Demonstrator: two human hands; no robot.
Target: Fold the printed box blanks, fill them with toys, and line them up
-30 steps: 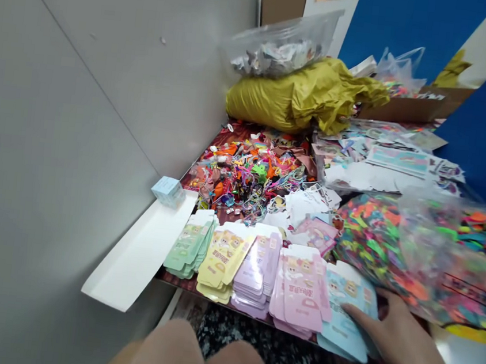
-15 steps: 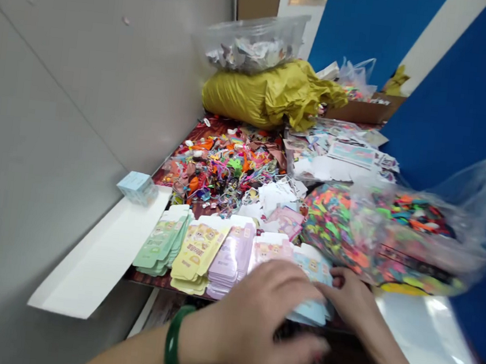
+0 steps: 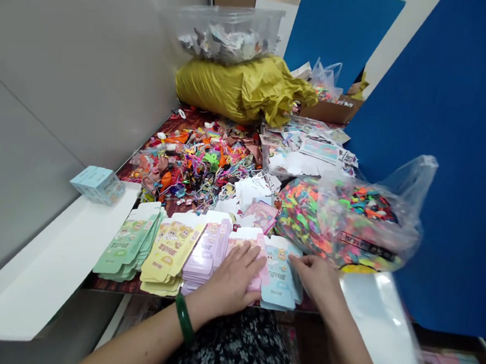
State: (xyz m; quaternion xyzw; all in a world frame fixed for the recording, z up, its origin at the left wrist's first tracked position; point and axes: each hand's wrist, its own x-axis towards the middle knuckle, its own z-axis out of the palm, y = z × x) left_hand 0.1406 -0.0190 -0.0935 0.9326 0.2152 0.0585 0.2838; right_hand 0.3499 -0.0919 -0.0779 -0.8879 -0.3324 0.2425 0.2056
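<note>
The dark red surface [image 3: 178, 122] carries a yellow sack [image 3: 230, 90] at twelve o'clock, loose trinkets [image 3: 204, 163] at ten, heaped papers [image 3: 311, 154] at one, a clear bag [image 3: 351, 222] of colourful bits at three, and flat carton stacks [image 3: 205, 253] from eight round to five.

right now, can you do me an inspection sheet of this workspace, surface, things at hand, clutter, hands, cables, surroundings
Surface: dark red table, mostly covered.
Things: five card stacks in a row: green, yellow, purple, pink, blue.
Clutter: loose trinkets, paper pieces, clear bag of colourful bits; behind, clear bin on yellow sack.
Hands: left hand lies over the pink stack; right hand is at the blue stack's right edge, grip unclear.
Cables: nothing seen.
Surroundings: grey wall left, blue panel right.
</note>
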